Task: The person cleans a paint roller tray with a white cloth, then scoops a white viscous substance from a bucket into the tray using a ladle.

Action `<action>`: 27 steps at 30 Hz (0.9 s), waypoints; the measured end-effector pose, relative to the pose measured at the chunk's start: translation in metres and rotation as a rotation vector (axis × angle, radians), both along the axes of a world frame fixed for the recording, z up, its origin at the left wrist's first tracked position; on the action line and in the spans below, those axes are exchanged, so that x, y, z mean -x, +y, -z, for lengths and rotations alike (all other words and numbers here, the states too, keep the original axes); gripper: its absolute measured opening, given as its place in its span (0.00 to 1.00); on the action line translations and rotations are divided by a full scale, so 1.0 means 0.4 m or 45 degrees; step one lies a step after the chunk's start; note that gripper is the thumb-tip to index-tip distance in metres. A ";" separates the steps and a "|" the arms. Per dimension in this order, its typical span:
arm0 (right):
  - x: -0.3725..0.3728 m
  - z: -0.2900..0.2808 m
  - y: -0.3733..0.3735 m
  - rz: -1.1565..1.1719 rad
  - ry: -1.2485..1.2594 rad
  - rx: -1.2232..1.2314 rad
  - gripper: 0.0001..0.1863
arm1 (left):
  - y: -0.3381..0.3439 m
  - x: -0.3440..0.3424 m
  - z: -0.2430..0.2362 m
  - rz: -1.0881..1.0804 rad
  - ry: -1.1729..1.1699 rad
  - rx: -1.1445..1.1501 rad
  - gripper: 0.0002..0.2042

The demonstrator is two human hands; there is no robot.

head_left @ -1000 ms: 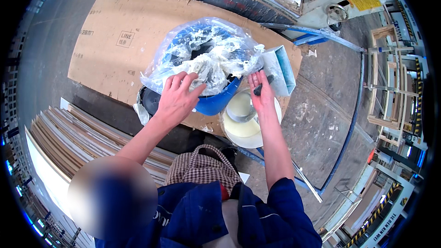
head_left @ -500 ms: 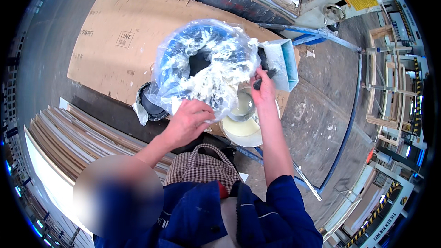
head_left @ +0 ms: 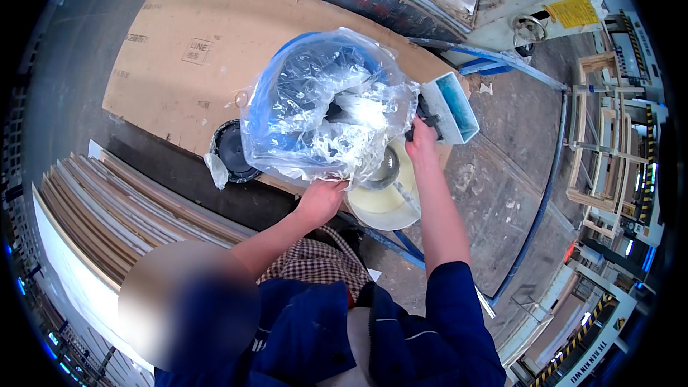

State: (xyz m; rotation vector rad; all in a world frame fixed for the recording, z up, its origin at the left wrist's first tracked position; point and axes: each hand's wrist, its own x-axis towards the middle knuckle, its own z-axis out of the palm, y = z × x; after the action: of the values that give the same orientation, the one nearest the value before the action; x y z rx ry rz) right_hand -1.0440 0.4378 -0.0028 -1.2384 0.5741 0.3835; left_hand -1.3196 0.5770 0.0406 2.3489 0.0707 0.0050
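A clear plastic bag (head_left: pixel 287 122) smeared with white paste lines and overhangs a blue drum (head_left: pixel 297 46). My left hand (head_left: pixel 322 202) is closed on the bag's near edge. To the drum's right, my right hand (head_left: pixel 423 136) is wrapped round a black handle (head_left: pixel 411 132), next to a pale blue rectangular box (head_left: pixel 450 107) and the bag's right edge. Whether the handle joins the box is hard to make out. Between my hands stands a white bucket (head_left: pixel 373 216) of cream-coloured liquid, with a metal ladle (head_left: pixel 387 172) in it.
A large cardboard sheet (head_left: pixel 172 79) lies under the drum. Left of the drum sits a black round container (head_left: pixel 233 150) with a white scrap on its rim. Stacked boards (head_left: pixel 136 222) stand at lower left. A blue metal frame (head_left: pixel 548 193) bounds the right side.
The bag's paste-covered opening has folded inward and narrowed. My left hand has moved right along the near edge. My right hand and the pale box have shifted slightly right.
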 end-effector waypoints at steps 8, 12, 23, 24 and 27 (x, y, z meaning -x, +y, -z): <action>0.014 0.068 -0.045 0.028 0.126 -0.345 0.12 | 0.111 0.077 -0.189 -0.169 -0.347 0.185 0.08; 0.088 -0.024 -0.037 0.002 0.090 -0.457 0.12 | 0.105 0.038 -0.196 -0.228 -0.297 0.050 0.13; 0.138 -0.165 -0.018 0.082 0.123 -0.520 0.08 | -0.019 -0.021 -0.109 -0.144 -0.313 -0.361 0.18; 0.130 -0.159 -0.024 0.084 0.122 -0.515 0.08 | -0.004 -0.011 -0.118 -0.151 -0.318 -0.280 0.17; 0.097 -0.127 -0.028 0.101 0.030 -0.519 0.11 | 0.050 0.037 -0.157 -0.169 -0.306 -0.118 0.15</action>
State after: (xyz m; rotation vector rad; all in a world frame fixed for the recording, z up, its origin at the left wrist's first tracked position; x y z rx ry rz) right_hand -1.0828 0.4266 0.0482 -0.8188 0.5315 0.4246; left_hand -1.3342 0.5970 0.1035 2.4139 0.1095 0.3621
